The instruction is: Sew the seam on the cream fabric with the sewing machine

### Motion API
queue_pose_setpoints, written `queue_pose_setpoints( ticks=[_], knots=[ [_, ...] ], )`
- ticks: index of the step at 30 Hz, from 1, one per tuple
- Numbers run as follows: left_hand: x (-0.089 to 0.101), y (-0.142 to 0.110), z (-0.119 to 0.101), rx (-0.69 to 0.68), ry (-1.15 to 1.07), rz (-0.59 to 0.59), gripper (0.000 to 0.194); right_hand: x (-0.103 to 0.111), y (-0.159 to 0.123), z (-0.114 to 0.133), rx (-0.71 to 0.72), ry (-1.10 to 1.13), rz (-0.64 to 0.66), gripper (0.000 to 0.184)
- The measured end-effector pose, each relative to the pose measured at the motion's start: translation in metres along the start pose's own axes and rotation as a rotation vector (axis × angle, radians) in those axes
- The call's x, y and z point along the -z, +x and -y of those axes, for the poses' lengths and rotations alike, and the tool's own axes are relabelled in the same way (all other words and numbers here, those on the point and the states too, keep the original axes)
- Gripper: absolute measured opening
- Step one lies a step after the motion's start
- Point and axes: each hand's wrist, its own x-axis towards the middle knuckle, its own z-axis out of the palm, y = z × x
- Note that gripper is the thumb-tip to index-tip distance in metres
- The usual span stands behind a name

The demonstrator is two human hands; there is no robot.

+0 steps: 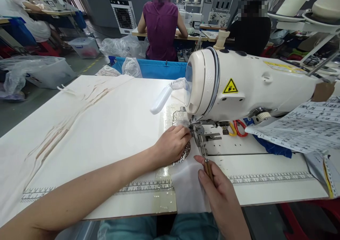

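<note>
Left hand [171, 144] fingers curled, pressing white fabric [190, 187] at needle; right hand [220, 194] fingers pinching awl [205, 160].

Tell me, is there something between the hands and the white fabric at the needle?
Nothing visible. The left hand lies directly on the fabric beside the presser foot. The right hand holds a thin tool whose tip reaches toward the foot, with only bare fabric beneath it.

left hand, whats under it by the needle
The left hand presses on white fabric and a lacy silver piece, only its edge showing. The rest is covered.
</note>
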Motion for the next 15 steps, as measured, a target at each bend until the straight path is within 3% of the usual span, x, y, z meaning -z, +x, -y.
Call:
queue_pose_setpoints(
  ticks=[7,12,15],
  knots=[
    [-0.002,0.004,0.0,0.061,-0.014,0.047,0.031,-0.006,0.003,0.005,0.075,-0.083,-0.086,0.051],
    [-0.007,0.007,-0.005,0.079,0.005,0.029,0.031,-0.008,-0.005,0.006,0.172,-0.294,-0.159,0.043],
    [-0.006,0.008,-0.005,0.074,-0.014,0.012,0.027,-0.009,-0.009,0.01,0.17,-0.366,-0.199,0.049]
  ],
)
